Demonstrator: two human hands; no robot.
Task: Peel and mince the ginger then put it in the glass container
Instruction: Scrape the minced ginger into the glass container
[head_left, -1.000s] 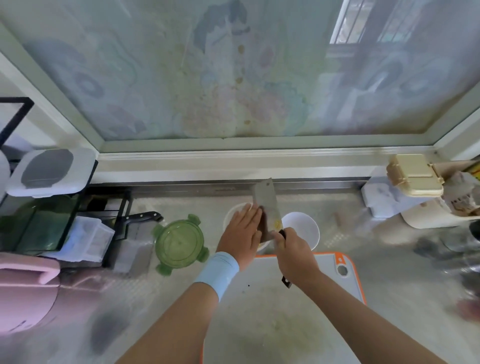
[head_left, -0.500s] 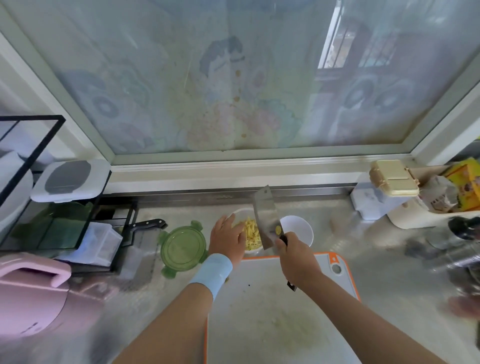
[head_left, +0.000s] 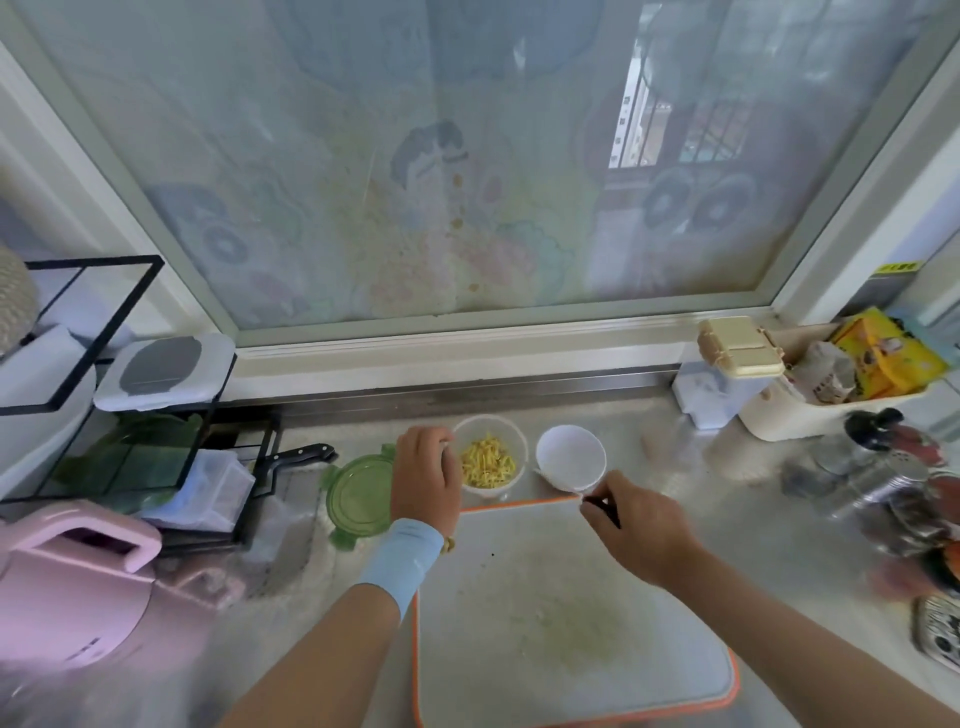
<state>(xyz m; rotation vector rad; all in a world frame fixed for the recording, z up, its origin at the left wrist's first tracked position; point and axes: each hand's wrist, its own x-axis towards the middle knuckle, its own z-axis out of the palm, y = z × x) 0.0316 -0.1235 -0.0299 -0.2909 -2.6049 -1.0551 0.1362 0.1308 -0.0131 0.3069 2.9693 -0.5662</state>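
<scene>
Right hand (head_left: 639, 525) curls its fingers round a dark handle (head_left: 602, 508), blade not clear to see, at the far edge of a grey, orange-rimmed cutting board (head_left: 571, 623) on the steel tabletop (head_left: 727, 499). Left hand (head_left: 426, 473), a pale blue band at its wrist, holds the glass container (head_left: 521, 452) by its left wall, fingers curled at the rim. Yellow minced ginger (head_left: 488, 460) lies inside the container, which stands just beyond the board between 1 green lid (head_left: 358, 493) and 1 white bowl (head_left: 571, 457); farther back, a cream box (head_left: 740, 347) sits to the right, below a patterned window (head_left: 467, 208).
</scene>
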